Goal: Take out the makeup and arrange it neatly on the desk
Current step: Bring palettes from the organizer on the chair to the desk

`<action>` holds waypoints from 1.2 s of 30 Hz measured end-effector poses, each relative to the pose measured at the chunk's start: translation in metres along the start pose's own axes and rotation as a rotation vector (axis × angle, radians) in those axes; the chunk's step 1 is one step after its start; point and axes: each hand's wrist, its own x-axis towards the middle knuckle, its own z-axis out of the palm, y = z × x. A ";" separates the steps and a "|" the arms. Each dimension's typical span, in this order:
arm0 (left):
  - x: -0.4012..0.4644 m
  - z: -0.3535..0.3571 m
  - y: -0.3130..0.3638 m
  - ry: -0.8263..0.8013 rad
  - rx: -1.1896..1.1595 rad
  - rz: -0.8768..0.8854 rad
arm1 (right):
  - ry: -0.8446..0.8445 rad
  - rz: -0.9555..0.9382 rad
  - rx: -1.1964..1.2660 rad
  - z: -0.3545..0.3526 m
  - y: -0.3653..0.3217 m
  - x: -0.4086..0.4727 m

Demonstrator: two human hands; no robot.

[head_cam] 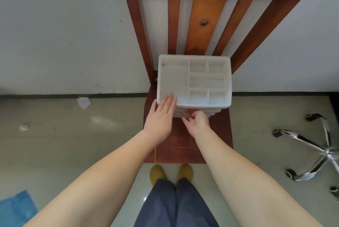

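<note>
- A white organizer (194,81) is seen standing on the seat of a wooden chair (218,127), its top tray split into 6 compartments that appear to hold nothing; no makeup is visible, and it is judged to be inside the drawers stacked below the tray.
- The organizer could be dragged toward the seat's front edge if a drawer is pulled while the top is not held down firmly enough.
- A drawer pulled out too far could drop and scatter its contents onto the floor.
- The left hand (161,116) is laid flat on the organizer's near left corner, fingers straight and pressed together.
- The right hand (197,122) is held palm up at the drawer fronts, fingers loosely curled toward them; whether a drawer is actually gripped cannot be told.
</note>
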 end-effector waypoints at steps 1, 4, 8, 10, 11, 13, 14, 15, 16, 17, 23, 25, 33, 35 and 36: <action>0.002 -0.002 -0.001 -0.004 -0.006 0.000 | -0.001 -0.003 0.003 0.000 0.000 0.001; 0.011 -0.013 -0.004 0.013 0.003 0.008 | 0.001 -0.017 -0.004 -0.004 0.004 0.004; 0.024 -0.025 -0.003 0.058 0.094 0.049 | -0.007 -0.066 0.014 -0.018 0.014 0.006; 0.025 -0.027 -0.002 0.052 0.117 0.048 | -0.010 -0.068 0.026 -0.029 0.022 0.003; 0.024 -0.027 -0.002 0.047 0.111 0.041 | -0.002 -0.066 0.024 -0.036 0.026 0.001; 0.022 -0.026 -0.002 0.047 0.086 0.020 | 0.023 -0.067 0.007 -0.049 0.032 -0.004; 0.021 -0.025 -0.001 0.043 0.082 0.007 | 0.035 -0.070 -0.002 -0.055 0.035 -0.007; 0.021 -0.025 0.002 0.039 0.086 -0.007 | 0.043 -0.070 -0.008 -0.061 0.037 -0.010; 0.021 -0.025 0.004 0.035 0.090 -0.020 | 0.046 -0.069 -0.011 -0.068 0.040 -0.013; 0.021 -0.024 0.006 0.028 0.086 -0.035 | 0.044 -0.062 -0.009 -0.075 0.043 -0.016; 0.016 -0.020 0.010 0.105 -0.072 -0.096 | -0.010 0.044 -0.172 -0.092 0.033 -0.039; 0.006 -0.018 0.004 0.183 -0.104 -0.008 | -0.054 0.107 -0.506 -0.096 0.010 -0.052; -0.003 0.029 0.016 -0.205 -0.019 0.343 | -0.178 -0.656 -1.868 -0.064 -0.057 -0.051; 0.019 0.032 0.021 -0.192 0.067 0.247 | -0.193 -0.760 -2.179 -0.057 -0.044 -0.028; 0.027 0.033 0.022 -0.184 0.106 0.215 | -0.152 -0.781 -2.278 -0.056 -0.038 -0.018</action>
